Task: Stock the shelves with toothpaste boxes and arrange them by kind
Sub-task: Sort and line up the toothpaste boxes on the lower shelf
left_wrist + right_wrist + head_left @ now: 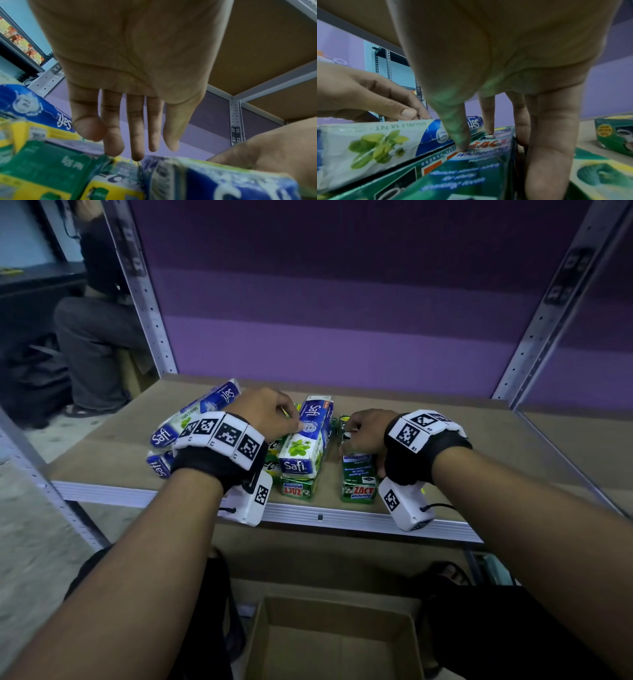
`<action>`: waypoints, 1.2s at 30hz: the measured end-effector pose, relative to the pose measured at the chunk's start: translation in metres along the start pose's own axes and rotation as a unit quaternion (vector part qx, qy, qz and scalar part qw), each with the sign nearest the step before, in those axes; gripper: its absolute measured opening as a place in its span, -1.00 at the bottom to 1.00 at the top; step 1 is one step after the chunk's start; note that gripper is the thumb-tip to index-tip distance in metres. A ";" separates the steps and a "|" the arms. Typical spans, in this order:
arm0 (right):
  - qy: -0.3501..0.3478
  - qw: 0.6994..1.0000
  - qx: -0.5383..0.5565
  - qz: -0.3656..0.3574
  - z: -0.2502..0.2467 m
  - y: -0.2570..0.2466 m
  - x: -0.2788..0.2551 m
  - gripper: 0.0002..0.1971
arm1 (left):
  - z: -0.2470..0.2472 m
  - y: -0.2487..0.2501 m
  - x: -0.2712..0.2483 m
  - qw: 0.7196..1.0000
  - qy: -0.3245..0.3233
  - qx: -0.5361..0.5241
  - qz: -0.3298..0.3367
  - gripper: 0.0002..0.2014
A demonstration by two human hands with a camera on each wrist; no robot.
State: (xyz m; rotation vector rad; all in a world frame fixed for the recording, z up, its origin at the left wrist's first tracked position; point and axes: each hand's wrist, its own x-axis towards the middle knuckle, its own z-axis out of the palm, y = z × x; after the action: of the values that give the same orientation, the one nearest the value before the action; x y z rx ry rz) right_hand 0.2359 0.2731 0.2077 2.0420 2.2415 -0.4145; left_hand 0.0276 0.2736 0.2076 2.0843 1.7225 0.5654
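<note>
— On the brown board shelf (428, 436), what lies under the person's hands?

— Toothpaste cartons, all long rectangular card boxes; at the middle a glossy blue-and-white Safi box (306, 440), printed with green mint leaves, lies flat on a green Zact box (296, 489); toward three o'clock from it, a gap apart, stands the green Zact Whitening stack (358, 477), two cartons high.

— And the left hand?

— The left hand (265, 414) reaches over the Safi box, fingers bent down at its far end, thumb at its top face; whether it grips or only touches, the views do not settle; the left wrist view shows the fingers long and nearly straight, tips down among the cartons.

— The right hand?

— The right hand (364, 433) sits on the Zact Whitening stack; in the right wrist view the thumb and one fingertip press its shiny top face, while the other fingers run down its right side, so it holds the top carton loosely from above.

— Anything at nine o'clock?

— More Safi boxes (195, 416), tilted and heaped crookedly; yellow-and-green cartons (274, 458) show between that heap and the middle pile.

— Below the shelf?

— An open cardboard box (329, 642) at six o'clock, plain and matte; behind the shelf, a purple panel (342, 302) between perforated grey metal uprights (541, 323).
</note>
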 end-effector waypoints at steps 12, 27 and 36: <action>0.027 0.999 0.024 0.012 0.005 0.002 -0.009 -0.39 | 0.012 0.013 0.000 0.997 -0.053 0.034 -0.046 -0.50; 0.035 0.999 0.029 0.015 0.010 0.003 -0.013 -0.42 | 0.000 0.016 -0.002 0.993 0.036 -0.095 -0.061 -0.53; 0.126 0.989 0.083 -0.009 0.006 -0.016 -0.007 -0.45 | -0.029 -0.020 -0.001 0.979 0.174 -0.042 -0.097 -0.57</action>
State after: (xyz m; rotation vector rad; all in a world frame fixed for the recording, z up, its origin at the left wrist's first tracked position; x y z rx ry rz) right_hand 0.2199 0.2639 0.2057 2.2730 2.4435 -0.3747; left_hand -0.0041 0.2771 0.2217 1.8129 2.0222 0.9686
